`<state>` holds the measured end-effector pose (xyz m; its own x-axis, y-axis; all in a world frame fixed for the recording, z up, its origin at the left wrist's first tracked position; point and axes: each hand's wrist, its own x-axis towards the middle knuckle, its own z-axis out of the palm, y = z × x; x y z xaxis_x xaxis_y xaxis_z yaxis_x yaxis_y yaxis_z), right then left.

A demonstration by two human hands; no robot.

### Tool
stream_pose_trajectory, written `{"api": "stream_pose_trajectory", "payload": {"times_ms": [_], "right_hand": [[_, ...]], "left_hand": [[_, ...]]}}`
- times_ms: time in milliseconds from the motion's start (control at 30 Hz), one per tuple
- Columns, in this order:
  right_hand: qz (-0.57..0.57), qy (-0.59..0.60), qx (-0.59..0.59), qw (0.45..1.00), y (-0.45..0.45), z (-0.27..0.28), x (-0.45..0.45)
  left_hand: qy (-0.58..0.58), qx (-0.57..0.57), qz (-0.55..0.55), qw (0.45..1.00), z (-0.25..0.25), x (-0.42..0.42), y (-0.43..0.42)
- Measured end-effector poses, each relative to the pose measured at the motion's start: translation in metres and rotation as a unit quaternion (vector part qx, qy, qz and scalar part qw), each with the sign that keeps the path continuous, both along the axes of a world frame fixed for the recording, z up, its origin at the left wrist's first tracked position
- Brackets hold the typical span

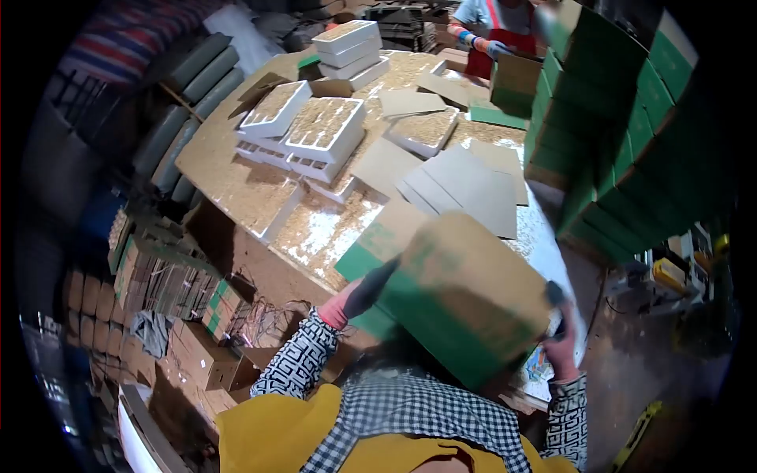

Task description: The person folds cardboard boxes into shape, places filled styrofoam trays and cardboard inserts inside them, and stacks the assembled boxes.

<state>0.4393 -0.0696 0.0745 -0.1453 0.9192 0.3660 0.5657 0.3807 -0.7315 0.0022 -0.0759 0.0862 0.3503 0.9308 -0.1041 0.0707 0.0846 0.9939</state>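
Observation:
A brown and green cardboard box (473,292) is tilted between my hands at the near edge of the table, slightly blurred. My left hand (367,296), in a pink and dark grey glove, presses against its left side. On the opposite side, my right hand (561,335) grips the box's right edge, with some fingers hidden. Just behind the held box stands another brown and green box (388,229), partly covered by it. Loose flat cardboard sheets (465,185) lie beyond on the table.
White foam trays (335,130) with a tan crumbly filling stand stacked on the littered table (229,177). Tall stacks of green boxes (607,173) rise at the right. A co-worker in a red apron (493,47) handles a box at the far side. Folded cardboard (169,272) lies at left.

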Motion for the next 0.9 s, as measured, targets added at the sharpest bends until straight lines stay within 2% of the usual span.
{"api": "stream_pose_trajectory", "payload": {"times_ms": [33, 67, 100, 133, 167, 200, 233, 267, 333, 367, 400, 433, 467, 500, 533, 567, 600, 667, 767, 800, 867, 900], "right_hand": [[-0.025, 0.124, -0.11, 0.986, 0.008, -0.014, 0.01], [0.02, 0.177, -0.241, 0.954, 0.02, -0.037, 0.023], [0.09, 0.131, -0.338, 0.928, 0.035, -0.074, 0.038], [0.156, 0.068, -0.371, 0.913, 0.045, -0.107, 0.049], [0.174, 0.083, -0.389, 0.901, 0.056, -0.122, 0.05], [0.109, 0.221, -0.409, 0.879, 0.063, -0.098, 0.046], [0.047, 0.355, -0.415, 0.836, 0.066, -0.047, 0.029], [0.03, 0.301, -0.353, 0.885, 0.066, -0.023, 0.007], [-0.036, 0.169, -0.229, 0.958, 0.066, 0.025, -0.039], [-0.083, -0.048, -0.193, 0.977, 0.056, 0.029, -0.067], [-0.133, -0.26, -0.142, 0.946, 0.052, 0.035, -0.095], [-0.174, -0.274, -0.153, 0.933, 0.056, 0.035, -0.103], [-0.177, -0.27, -0.168, 0.931, 0.062, 0.035, -0.102], [-0.194, -0.281, -0.17, 0.924, 0.063, 0.035, -0.105], [-0.213, -0.29, -0.176, 0.917, 0.061, 0.034, -0.11], [-0.229, -0.343, -0.157, 0.897, 0.058, 0.031, -0.112], [-0.235, -0.346, -0.169, 0.892, 0.059, 0.033, -0.117], [-0.246, -0.354, -0.188, 0.883, 0.057, 0.041, -0.121], [-0.229, -0.325, -0.173, 0.901, 0.061, 0.045, -0.121], [-0.226, -0.318, -0.17, 0.905, 0.061, 0.045, -0.121], [-0.226, -0.301, -0.17, 0.91, 0.064, 0.045, -0.121], [-0.229, -0.31, -0.159, 0.909, 0.063, 0.043, -0.123]], "left_hand": [[-0.015, 0.019, -0.018, 1.0, 0.028, 0.005, 0.0], [-0.023, -0.034, -0.049, 0.998, 0.058, 0.01, 0.003], [0.059, 0.061, -0.007, 0.996, 0.061, 0.023, 0.012], [0.085, 0.016, 0.04, 0.995, 0.061, 0.038, 0.024], [0.188, -0.051, 0.063, 0.979, 0.019, 0.043, 0.039], [0.133, -0.09, 0.021, 0.987, -0.006, 0.047, 0.043], [0.206, 0.024, 0.024, 0.978, -0.051, 0.051, 0.046], [0.24, 0.038, 0.024, 0.97, -0.047, 0.056, 0.048], [0.1, -0.031, -0.026, 0.994, -0.014, 0.039, 0.06], [-0.084, -0.205, 0.044, 0.974, -0.023, 0.014, 0.073], [-0.158, -0.245, 0.094, 0.952, -0.03, -0.011, 0.092], [-0.145, -0.139, 0.163, 0.966, -0.041, -0.044, 0.121], [-0.051, 0.044, 0.237, 0.969, -0.054, -0.078, 0.159], [0.06, 0.191, 0.321, 0.926, -0.068, -0.116, 0.2], [0.058, 0.225, 0.386, 0.893, -0.081, -0.152, 0.243], [-0.122, 0.06, 0.426, 0.895, -0.09, -0.187, 0.285], [-0.312, -0.086, 0.493, 0.807, -0.099, -0.222, 0.327], [-0.434, -0.105, 0.566, 0.693, -0.171, -0.26, 0.402], [-0.462, -0.151, 0.638, 0.597, -0.131, -0.234, 0.367], [-0.476, -0.119, 0.639, 0.592, -0.124, -0.227, 0.35], [-0.43, -0.178, 0.614, 0.637, -0.092, -0.212, 0.304], [-0.404, -0.148, 0.585, 0.688, -0.075, -0.203, 0.274]]}}
